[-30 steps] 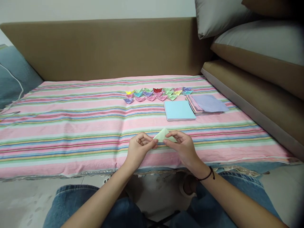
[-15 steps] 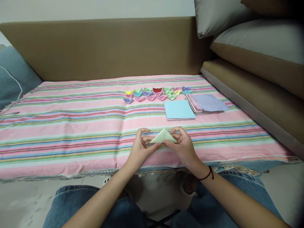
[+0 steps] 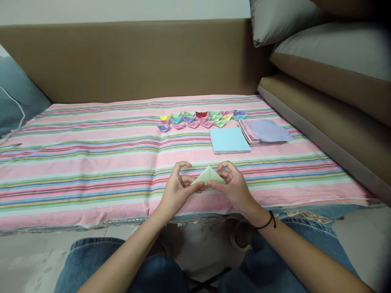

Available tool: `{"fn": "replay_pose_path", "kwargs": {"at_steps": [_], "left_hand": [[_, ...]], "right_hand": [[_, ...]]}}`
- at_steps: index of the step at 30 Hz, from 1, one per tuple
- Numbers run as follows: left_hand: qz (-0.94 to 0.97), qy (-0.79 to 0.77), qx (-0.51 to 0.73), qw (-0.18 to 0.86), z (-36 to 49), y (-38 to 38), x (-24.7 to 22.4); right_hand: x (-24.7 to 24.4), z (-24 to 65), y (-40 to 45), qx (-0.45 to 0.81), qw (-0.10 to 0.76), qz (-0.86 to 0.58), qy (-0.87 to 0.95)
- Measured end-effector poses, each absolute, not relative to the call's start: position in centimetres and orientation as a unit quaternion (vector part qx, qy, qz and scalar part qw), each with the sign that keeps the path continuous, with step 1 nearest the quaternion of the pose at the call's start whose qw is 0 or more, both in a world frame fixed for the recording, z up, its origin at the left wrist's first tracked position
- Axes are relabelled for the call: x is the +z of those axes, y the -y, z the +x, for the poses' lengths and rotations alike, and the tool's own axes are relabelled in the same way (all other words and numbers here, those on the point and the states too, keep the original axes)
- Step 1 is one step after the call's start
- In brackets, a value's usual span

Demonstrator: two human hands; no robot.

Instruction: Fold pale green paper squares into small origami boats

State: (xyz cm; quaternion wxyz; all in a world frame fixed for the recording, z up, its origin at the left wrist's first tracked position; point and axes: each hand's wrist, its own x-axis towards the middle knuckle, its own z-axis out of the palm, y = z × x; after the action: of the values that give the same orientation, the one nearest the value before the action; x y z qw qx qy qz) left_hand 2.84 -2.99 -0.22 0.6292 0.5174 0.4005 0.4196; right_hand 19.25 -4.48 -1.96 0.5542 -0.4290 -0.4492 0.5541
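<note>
A pale green sheet of origami paper (image 3: 209, 175), folded to a triangle with its peak upward, is held between both hands above the striped cloth. My left hand (image 3: 180, 185) pinches its lower left edge, thumb in front and fingers behind. At the lower right edge my right hand (image 3: 232, 183) grips it the same way, a dark cord round that wrist. The two thumb tips lie close together near the middle of the bottom edge. My fingers hide the paper's lower corners in part.
Beyond my hands lie a stack of light blue square paper (image 3: 230, 140) and a looser stack topped with purple paper (image 3: 270, 131). Several small folded paper boats (image 3: 193, 125) stand in rows behind them. Cushions (image 3: 324, 97) rise at the right, a brown backrest (image 3: 137, 61) at the back.
My left thumb has shifted slightly along the bottom edge of the folded paper. Both hands keep hold of it; the view has moved a little.
</note>
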Motion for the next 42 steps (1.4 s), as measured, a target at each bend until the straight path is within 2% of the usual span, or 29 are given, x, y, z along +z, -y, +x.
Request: {"fn": "replay_pose_path", "kwargs": {"at_steps": [10,15,19,26,34,42], "left_hand": [[0.517,-0.369,0.340,0.693,1.9,2.2,0.4],[0.561,-0.366,0.308,0.675,1.3,2.1,0.1],[0.575,-0.411,0.323,0.629,1.3,2.0,-0.4],[0.548,-0.394,0.308,0.671,2.5,2.6,-0.6],[0.515,-0.426,0.410,0.621,3.0,2.4,-1.1],[0.454,-0.441,0.420,0.650,3.1,2.8,-0.9]], "right_hand": [[-2.1,20.1,4.1,0.555,0.544,-0.440,0.449],[-2.0,20.4,4.1,0.562,0.529,-0.449,0.451],[-2.1,20.4,4.1,0.573,0.530,-0.448,0.437],[-2.5,19.8,4.1,0.557,0.590,-0.429,0.395],[-2.8,19.5,4.3,0.576,0.550,-0.412,0.444],[-2.8,19.0,4.7,0.569,0.552,-0.445,0.417]]}}
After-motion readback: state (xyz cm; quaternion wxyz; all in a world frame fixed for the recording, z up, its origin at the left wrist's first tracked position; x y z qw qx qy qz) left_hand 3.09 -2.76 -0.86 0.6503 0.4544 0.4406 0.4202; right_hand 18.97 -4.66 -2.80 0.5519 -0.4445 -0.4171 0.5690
